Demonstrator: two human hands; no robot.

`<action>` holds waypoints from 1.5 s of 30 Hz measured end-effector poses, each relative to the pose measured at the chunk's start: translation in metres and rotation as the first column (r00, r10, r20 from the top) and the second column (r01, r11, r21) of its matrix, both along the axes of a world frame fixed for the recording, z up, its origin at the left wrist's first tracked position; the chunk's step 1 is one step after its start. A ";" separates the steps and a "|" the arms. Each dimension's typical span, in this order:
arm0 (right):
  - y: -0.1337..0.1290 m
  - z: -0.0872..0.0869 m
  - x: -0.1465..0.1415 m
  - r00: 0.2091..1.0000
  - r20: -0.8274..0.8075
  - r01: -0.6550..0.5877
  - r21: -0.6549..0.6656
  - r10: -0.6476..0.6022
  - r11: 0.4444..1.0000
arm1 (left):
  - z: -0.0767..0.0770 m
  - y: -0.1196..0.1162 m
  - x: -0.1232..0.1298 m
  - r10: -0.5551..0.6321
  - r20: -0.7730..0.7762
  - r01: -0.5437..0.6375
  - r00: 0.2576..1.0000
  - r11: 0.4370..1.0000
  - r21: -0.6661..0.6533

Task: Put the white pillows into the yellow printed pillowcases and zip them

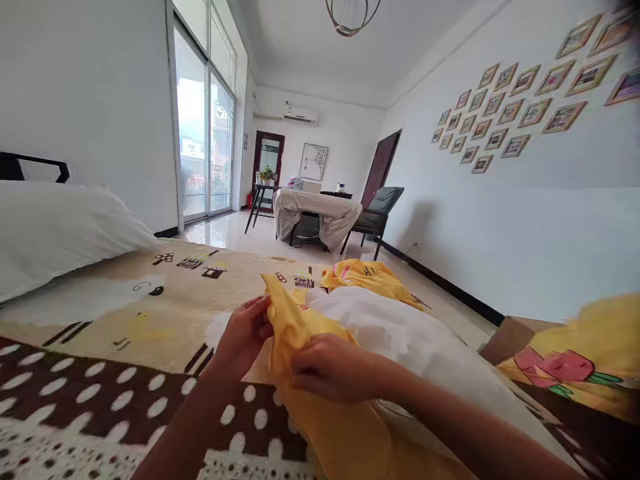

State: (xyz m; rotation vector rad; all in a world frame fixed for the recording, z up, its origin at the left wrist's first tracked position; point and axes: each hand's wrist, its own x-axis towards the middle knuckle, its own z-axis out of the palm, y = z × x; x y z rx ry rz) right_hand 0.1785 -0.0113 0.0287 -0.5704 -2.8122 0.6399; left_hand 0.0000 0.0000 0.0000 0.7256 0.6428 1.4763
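So, from the head view, looks partway at best. The left hand [243, 337] is pinching the top edge of the yellow cloth [300, 403], and the right hand [333, 367] has a bunch of it gripped lower down. The white pillow [420, 333] sits just beyond and to the right of the hands, with a big stretch uncovered. Can't tell if any of it is inside the cloth. Nothing's smoothed out, and another yellow cloth [375, 277] lies crumpled past the hands.
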 end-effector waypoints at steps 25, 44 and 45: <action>0.024 -0.002 0.003 0.863 -0.288 -0.016 -0.837 -0.415 0.548 | -0.011 -0.022 0.022 0.447 -0.694 -0.075 0.565 0.865 0.496; 0.027 -0.014 -0.005 0.639 -0.408 -0.111 -0.888 -0.652 0.446 | -0.003 -0.027 0.017 0.245 -0.814 0.089 0.526 0.937 0.339; 0.026 -0.014 -0.005 0.651 -0.408 -0.109 -0.884 -0.640 0.454 | -0.002 -0.027 0.017 0.261 -0.771 0.051 0.580 0.934 0.355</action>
